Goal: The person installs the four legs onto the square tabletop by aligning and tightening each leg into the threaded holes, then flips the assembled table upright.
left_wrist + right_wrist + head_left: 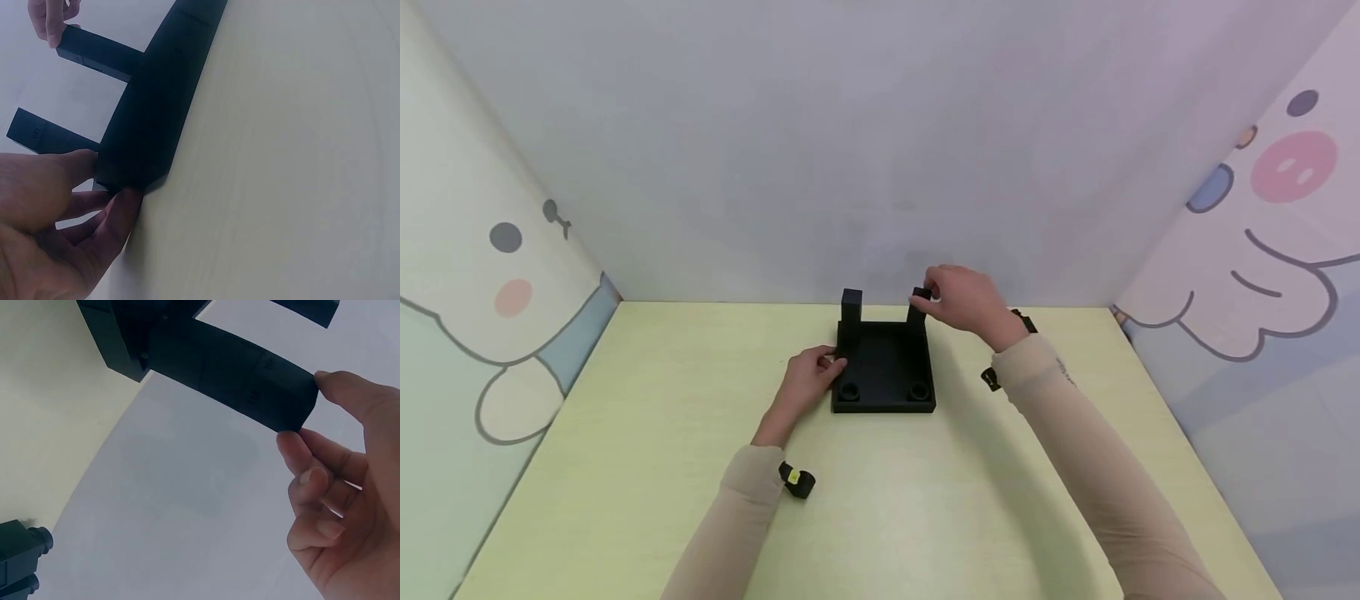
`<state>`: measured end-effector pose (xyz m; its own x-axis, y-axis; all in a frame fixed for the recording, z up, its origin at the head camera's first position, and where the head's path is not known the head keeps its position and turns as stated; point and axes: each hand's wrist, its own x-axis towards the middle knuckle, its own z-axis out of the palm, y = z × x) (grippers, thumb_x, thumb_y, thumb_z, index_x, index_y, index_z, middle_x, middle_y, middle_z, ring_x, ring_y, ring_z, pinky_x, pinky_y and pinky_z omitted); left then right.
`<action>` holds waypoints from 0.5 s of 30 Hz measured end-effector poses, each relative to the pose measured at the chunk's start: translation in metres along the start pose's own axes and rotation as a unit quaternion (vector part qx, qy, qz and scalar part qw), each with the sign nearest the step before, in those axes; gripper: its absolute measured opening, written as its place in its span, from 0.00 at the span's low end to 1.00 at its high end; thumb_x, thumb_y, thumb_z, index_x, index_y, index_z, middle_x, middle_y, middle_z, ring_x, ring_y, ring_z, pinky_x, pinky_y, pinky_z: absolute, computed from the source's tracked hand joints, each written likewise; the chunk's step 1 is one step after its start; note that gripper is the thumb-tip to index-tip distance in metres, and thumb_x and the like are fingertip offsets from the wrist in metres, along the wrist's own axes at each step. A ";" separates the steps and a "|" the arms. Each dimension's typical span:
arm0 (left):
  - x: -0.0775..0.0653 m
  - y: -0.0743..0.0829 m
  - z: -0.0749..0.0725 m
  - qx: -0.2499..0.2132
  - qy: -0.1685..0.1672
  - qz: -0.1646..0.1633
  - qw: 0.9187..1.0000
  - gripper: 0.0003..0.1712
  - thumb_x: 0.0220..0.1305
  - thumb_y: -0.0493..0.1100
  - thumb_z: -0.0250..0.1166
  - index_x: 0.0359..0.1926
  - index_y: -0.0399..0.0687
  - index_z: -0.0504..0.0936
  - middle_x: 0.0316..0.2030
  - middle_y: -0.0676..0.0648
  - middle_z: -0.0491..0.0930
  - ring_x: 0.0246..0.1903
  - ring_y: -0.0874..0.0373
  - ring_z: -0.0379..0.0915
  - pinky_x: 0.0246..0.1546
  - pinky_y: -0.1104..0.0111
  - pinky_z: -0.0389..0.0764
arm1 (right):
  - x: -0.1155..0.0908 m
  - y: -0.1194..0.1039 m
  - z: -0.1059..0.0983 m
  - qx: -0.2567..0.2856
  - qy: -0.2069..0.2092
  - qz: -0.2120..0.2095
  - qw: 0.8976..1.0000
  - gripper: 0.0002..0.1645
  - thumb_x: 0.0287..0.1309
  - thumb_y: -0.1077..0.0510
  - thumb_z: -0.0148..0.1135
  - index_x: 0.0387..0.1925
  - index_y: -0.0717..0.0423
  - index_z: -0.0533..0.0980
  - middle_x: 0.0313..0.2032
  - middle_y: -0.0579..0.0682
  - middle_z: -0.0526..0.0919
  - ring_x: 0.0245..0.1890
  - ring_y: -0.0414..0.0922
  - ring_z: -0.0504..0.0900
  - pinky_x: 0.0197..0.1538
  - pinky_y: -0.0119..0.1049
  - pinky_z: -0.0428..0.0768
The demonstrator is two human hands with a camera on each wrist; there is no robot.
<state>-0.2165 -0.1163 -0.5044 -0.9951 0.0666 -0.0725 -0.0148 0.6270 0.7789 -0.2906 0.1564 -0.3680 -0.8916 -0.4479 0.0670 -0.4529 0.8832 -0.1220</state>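
A black, square, tray-like base (pixel 883 362) lies on the table. Round sockets (pixel 918 391) show at its two near corners, and a post stands at each far corner. My left hand (pixel 805 383) grips the base's left edge, thumb over the rim and fingers along the outside. At the far right corner, my right hand (pixel 962 297) pinches the top of the right post (pixel 237 378) between thumb and fingertips. The right post's lower end meets the base; whether it is fully seated I cannot tell. The left post (pixel 851 312) stands upright, untouched.
Dark blocks with round pegs (pixel 22 556) lie on the table to the right, partly hidden by my right wrist in the head view. A pale wall (pixel 880 167) rises right behind the base. Printed side panels (pixel 1262 275) flank the yellowish table (pixel 662 400).
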 end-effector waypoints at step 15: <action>-0.003 -0.002 -0.004 -0.003 -0.002 0.006 1.000 0.26 0.72 0.50 0.63 0.63 0.36 0.79 0.37 0.41 0.85 0.35 0.54 0.79 0.40 0.64 0.79 | -0.007 0.003 -0.008 0.014 -0.035 -0.016 0.999 0.26 0.66 0.45 0.56 0.62 0.48 0.77 0.52 0.50 0.83 0.45 0.50 0.83 0.45 0.51 0.81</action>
<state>-0.2140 -0.1206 -0.5031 -0.9949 0.0762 -0.0654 -0.0039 0.6215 0.7834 -0.2859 0.1633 -0.3605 -0.8741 -0.4858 0.0021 -0.4807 0.8643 -0.1480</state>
